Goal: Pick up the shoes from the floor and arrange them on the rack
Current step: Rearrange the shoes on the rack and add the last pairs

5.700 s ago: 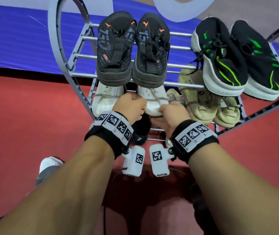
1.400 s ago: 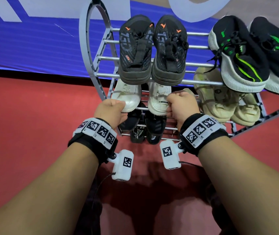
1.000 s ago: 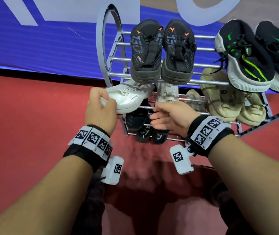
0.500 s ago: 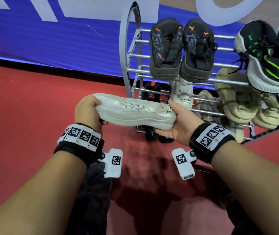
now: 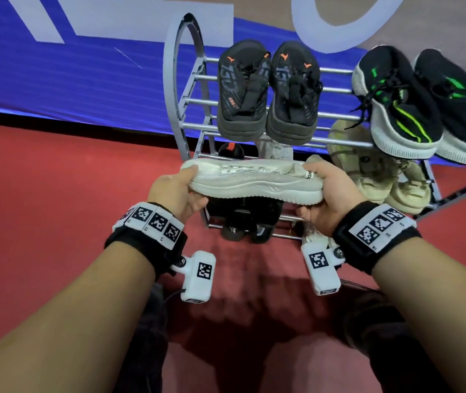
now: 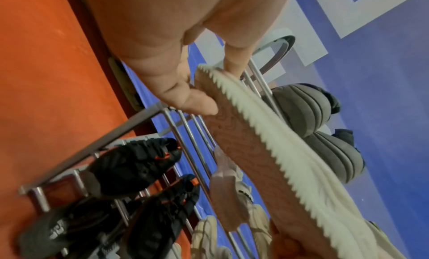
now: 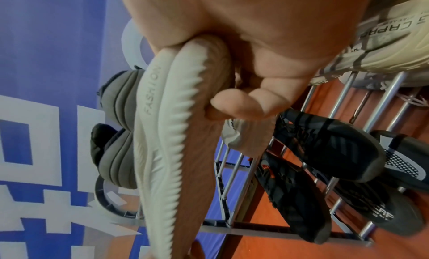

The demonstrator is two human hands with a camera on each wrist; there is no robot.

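Note:
A white knit sneaker point(image 5: 251, 180) hangs sideways in front of the metal rack point(image 5: 182, 89), toe to the left, sole toward me. My left hand point(image 5: 189, 188) grips its toe and my right hand point(image 5: 316, 188) grips its heel. In the left wrist view my fingers point(image 6: 192, 99) curl under the tan sole point(image 6: 243, 149). The right wrist view has my fingers point(image 7: 243, 105) wrapped round the heel of the sneaker point(image 7: 167, 134). Its white partner point(image 5: 277, 147) stays on the middle shelf, mostly hidden behind the held shoe.
Dark sandals point(image 5: 265, 92) and black-green sneakers point(image 5: 413, 106) fill the top shelf. Beige shoes point(image 5: 373, 171) sit on the middle shelf at right. Black shoes point(image 5: 243, 222) lie on the bottom shelf. Red carpet point(image 5: 56, 208) stretches to the left, below a blue banner.
My left hand pulled the white sneaker off the middle shelf and turned it sideways. My right hand took hold of its heel. Both hands now hold it level before the rack.

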